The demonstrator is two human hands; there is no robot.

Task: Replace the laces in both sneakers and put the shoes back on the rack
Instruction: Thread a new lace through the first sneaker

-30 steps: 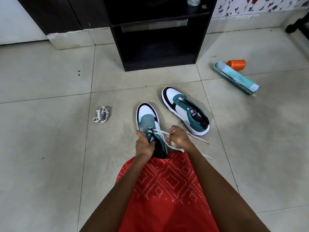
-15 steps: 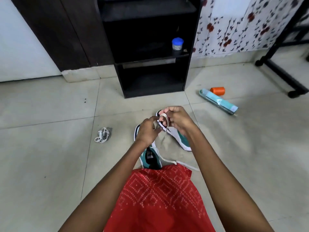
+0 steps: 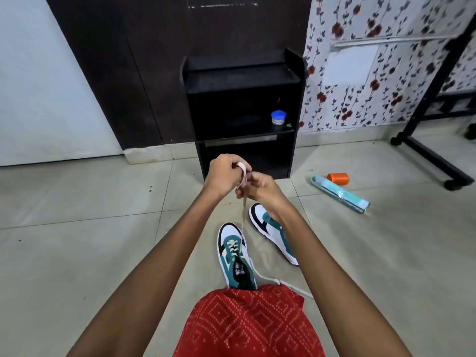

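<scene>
Hands meet in the head view, raised above the floor in front of the shoe rack (image 3: 242,81). The left hand (image 3: 223,173) is curled, with a loop of white lace (image 3: 243,212) showing at its fingers. The right hand (image 3: 260,188), touching it, pinches the same lace a little lower. From the two hands the lace runs down taut to the near sneaker (image 3: 235,256), where it crosses the lower eyelets. Its other end trails off the shoe's right side onto the tiles. This sneaker stands on the floor with its white toe pointing toward the rack and its heel hidden under red patterned cloth (image 3: 247,325). The second sneaker (image 3: 273,235) lies on the floor just to the right and slightly farther off, partly hidden by the right forearm; no lace shows on it. Both shoes are apart from the rack.

A small jar with a blue lid (image 3: 278,117) stands on the rack's middle shelf, at its right end. To the right on the tiles, an orange spool (image 3: 338,178) lies just beside a long teal packet (image 3: 340,195). A black wheeled frame (image 3: 425,155) stands at the far right.
</scene>
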